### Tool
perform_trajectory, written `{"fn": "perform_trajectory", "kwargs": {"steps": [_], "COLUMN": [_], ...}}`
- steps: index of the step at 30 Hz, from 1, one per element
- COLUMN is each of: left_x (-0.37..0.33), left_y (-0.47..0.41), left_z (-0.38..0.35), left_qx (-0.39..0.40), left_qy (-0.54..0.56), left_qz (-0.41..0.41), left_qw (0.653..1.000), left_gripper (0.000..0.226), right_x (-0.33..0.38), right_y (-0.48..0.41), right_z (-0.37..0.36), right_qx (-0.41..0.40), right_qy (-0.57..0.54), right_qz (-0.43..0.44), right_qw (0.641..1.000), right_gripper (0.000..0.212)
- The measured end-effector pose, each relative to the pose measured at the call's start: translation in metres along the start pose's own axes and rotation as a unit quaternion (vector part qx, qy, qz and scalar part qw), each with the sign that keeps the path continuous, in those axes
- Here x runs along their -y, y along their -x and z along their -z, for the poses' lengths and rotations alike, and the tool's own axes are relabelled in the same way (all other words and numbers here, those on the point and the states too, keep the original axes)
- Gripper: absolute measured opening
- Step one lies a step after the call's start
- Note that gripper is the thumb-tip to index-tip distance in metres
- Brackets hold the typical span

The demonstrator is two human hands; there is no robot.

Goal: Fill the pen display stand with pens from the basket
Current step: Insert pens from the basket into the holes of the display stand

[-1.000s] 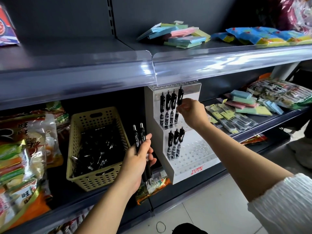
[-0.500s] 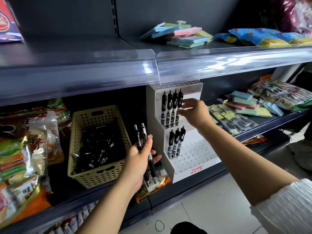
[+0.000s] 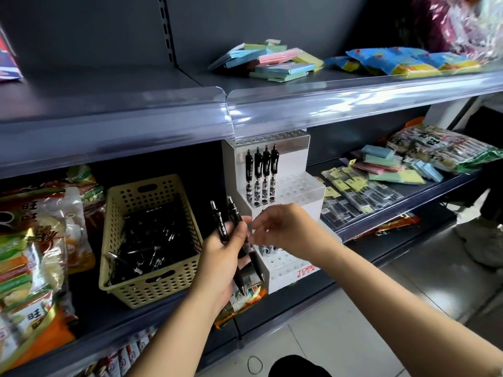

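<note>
Pen display stand [image 3: 299,186], white and stepped, sits on the lower shelf [image 3: 408,206] with four black pens [image 3: 265,172] upright in its upper step.
The left hand [image 3: 223,254] grips two loose pens [image 3: 221,225] upright just left of the stand, beside the beige basket [image 3: 152,292] of pens. The right hand [image 3: 285,227] reaches to them, its fingers bent and blurred; whether they pinch a pen cannot be told.
</note>
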State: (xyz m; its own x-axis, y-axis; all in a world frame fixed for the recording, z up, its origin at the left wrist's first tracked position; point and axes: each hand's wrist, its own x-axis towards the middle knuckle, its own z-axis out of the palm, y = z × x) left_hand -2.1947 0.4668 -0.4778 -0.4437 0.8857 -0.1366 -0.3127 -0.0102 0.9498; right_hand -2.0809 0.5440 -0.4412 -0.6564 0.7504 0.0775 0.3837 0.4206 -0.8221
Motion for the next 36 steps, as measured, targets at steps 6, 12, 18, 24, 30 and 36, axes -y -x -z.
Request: {"fn": "perform_trajectory", "kwargs": {"steps": [6, 12, 18, 24, 30, 36], "left_x": [-0.004, -0.004, -0.002, 0.001, 0.003, 0.003], "left_y": [0.003, 0.005, 0.004, 0.002, -0.002, -0.005], "left_z": [-0.006, -0.010, -0.005, 0.003, 0.005, 0.010], "left_qx": [-0.038, -0.030, -0.024, -0.020, -0.021, -0.031], "left_qy": [0.018, 0.012, 0.006, -0.011, -0.010, -0.012], "left_qz": [0.027, 0.021, 0.001, -0.006, 0.000, 0.010], "left_qw": [0.999, 0.999, 1.000, 1.000, 1.000, 0.999], "left_gripper": [0.016, 0.017, 0.019, 0.019, 0.020, 0.020], "right_x": [-0.005, -0.006, -0.005, -0.020, -0.034, -0.040], "right_y": [0.004, 0.006, -0.008, -0.042, -0.067, -0.082], "right_z": [-0.021, -0.015, 0.027, 0.055, 0.055, 0.048], "right_qx": [-0.029, -0.057, -0.143, -0.279, -0.321, -0.343], "right_qy": [0.058, 0.053, -0.145, -0.243, -0.229, -0.124], "right_qz": [0.007, 0.011, -0.067, -0.090, -0.098, -0.074], "right_qw": [0.998, 0.997, 0.977, 0.924, 0.914, 0.928], "right_gripper": [0.030, 0.014, 0.011, 0.011, 0.014, 0.018]}}
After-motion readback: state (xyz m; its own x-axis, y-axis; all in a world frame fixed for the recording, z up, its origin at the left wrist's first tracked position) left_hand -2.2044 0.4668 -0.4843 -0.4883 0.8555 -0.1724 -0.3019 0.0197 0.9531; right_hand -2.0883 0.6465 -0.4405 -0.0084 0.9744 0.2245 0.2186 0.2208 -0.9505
